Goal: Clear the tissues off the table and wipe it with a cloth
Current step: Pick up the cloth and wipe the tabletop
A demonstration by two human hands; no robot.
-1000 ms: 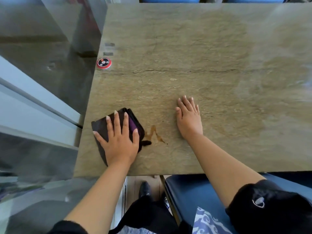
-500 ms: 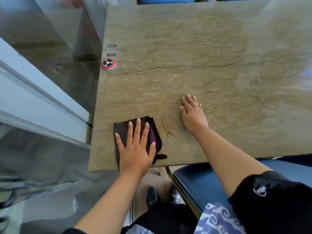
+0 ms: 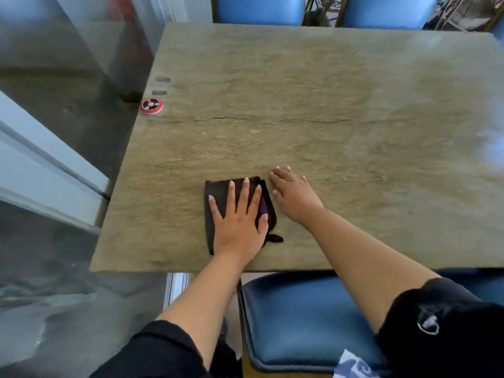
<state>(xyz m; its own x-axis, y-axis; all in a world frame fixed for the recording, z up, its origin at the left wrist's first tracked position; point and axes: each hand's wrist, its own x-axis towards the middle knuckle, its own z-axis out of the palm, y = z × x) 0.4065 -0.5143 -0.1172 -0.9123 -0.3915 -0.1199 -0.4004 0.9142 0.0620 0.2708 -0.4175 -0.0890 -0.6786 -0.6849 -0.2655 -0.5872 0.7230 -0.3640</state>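
With the left hand (image 3: 237,222) pressing flat on the dark cloth (image 3: 218,190) near the table (image 3: 327,91) front edge, just beside the flat, empty right hand (image 3: 296,195), wipe with even overlapping strokes

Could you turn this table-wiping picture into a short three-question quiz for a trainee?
1. True or false: tissues lie on the table.
2. Which of the hands presses the dark cloth? A) left hand B) right hand
3. Fill in: the round red button sits near the table's ____ edge.

Key: 1. False, none is in view. 2. A; the left hand lies flat on the cloth with fingers spread, and the right hand rests on the bare table beside it. 3. Left.
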